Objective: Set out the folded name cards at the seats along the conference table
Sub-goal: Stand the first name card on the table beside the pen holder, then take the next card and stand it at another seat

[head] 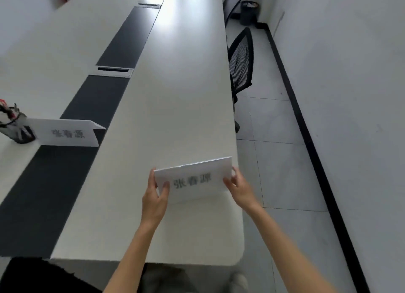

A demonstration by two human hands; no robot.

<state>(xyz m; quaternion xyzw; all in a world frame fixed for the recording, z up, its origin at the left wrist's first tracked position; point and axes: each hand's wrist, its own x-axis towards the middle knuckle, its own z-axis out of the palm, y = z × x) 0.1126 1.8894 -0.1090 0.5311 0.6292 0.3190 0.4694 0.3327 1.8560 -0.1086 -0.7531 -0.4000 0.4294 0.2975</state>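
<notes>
Both hands pinch one folded white paper name card printed with dark characters, low and just right of the frame's centre. Left hand has its grip on the card's left end, thumb across the printed face and fingers behind the edge. Right hand has its grip on the right end, fingertips curled round that edge. This card sits near the right edge of the long white desk; whether its lower edge touches the surface cannot be told, since the frame is blurred there.

A second folded white name card with the same dark characters stands tent-like at the left of the frame, straddling the border of the dark grey strip that runs down the middle of the desk. Just to its left, at the frame's edge, stands a dark mesh pen holder with pens in it.

A black mesh office chair is pushed against the right side of the desk, upper right of centre, and a dark waste bin stands on the pale tiled floor near the top.
</notes>
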